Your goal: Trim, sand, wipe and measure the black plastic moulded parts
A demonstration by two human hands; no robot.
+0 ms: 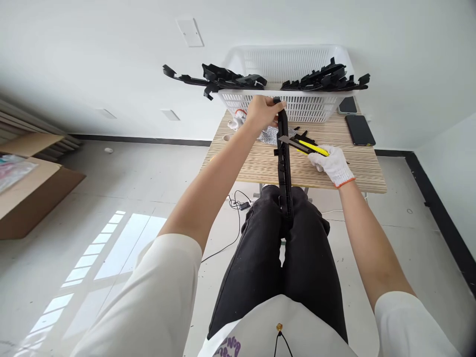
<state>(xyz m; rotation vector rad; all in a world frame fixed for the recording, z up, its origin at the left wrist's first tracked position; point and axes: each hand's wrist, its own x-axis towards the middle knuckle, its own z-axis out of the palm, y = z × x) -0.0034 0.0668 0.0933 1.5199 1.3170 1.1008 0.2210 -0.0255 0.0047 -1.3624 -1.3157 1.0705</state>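
Observation:
My bare left hand [263, 113] pinches the upper end of a long black plastic trim piece [284, 168]. That piece stands nearly upright in front of me, its lower end between my thighs. My right hand [330, 162], in a white knit glove with an orange cuff, is wrapped round a yellow and black utility knife [310, 147]. The knife's blade is out and points left, at the side of the trim piece; whether it touches the plastic I cannot tell.
On the wooden table [253, 166] stands a white plastic basket [308, 106] with several black plastic parts [323, 79] across it, some jutting past its sides. A black phone [360, 130] lies at the right. An open cardboard box [33, 193] is on the floor at left, a cable [238, 233] under the table.

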